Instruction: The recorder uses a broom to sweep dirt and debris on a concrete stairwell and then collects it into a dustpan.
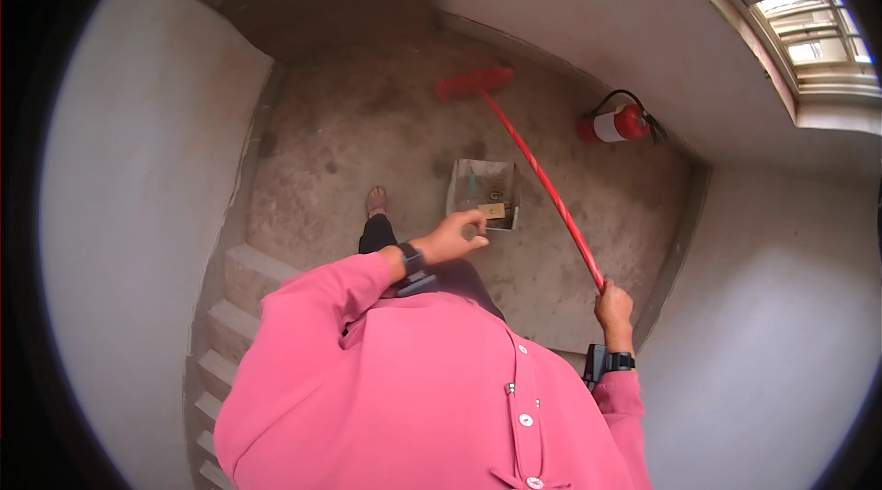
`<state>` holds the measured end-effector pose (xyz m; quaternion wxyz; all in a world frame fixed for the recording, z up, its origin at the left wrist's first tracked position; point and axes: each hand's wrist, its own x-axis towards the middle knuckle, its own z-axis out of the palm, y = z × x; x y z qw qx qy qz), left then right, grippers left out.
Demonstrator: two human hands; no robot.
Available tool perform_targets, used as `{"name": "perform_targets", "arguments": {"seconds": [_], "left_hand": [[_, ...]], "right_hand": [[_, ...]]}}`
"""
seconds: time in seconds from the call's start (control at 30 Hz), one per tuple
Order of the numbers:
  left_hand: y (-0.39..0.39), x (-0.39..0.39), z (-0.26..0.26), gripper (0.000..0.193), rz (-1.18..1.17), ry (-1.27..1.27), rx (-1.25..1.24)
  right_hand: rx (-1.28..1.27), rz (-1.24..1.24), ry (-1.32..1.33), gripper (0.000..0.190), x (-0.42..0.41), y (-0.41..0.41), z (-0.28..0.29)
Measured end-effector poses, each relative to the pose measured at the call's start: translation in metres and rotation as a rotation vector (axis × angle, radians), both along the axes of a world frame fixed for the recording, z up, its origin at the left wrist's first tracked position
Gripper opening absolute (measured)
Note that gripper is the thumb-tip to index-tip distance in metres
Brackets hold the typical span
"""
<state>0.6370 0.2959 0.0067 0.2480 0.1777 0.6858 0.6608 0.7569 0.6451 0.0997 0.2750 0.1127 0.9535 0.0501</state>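
My right hand [614, 311] grips the end of the red handle of a push broom [544, 180]. The handle slants away to the upper left, and the red broom head [475, 82] at its far end is blurred over the concrete floor. My left hand [455, 238] is curled into a ring in front of my body. A small round brownish patch shows inside that ring, and I cannot tell whether it is a handle end or floor. Just beyond this hand sits a whitish open dustpan or box [484, 194], holding a tan piece [492, 211] and dark bits.
A red fire extinguisher [617, 123] with a black hose rests by the right wall, below a window [803, 21]. Concrete stairs [238, 325] run along the left wall [138, 180]. One sandalled foot [376, 201] is on the floor left of the dustpan or box.
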Motion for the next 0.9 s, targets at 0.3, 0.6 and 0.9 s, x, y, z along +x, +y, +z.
{"name": "perform_targets", "arguments": {"seconds": [0.3, 0.6, 0.9], "left_hand": [[-0.137, -0.021, 0.014, 0.019, 0.353, -0.147, -0.409], [-0.271, -0.071, -0.020, 0.024, 0.398, -0.141, -0.441], [-0.356, -0.129, -0.061, 0.021, 0.477, -0.244, -0.460]], "right_hand": [[-0.042, -0.436, -0.035, 0.021, 0.003, -0.060, -0.086], [-0.135, -0.342, 0.066, 0.021, -0.138, -0.183, -0.111], [-0.351, -0.206, 0.138, 0.046, -0.188, -0.268, -0.108]]}}
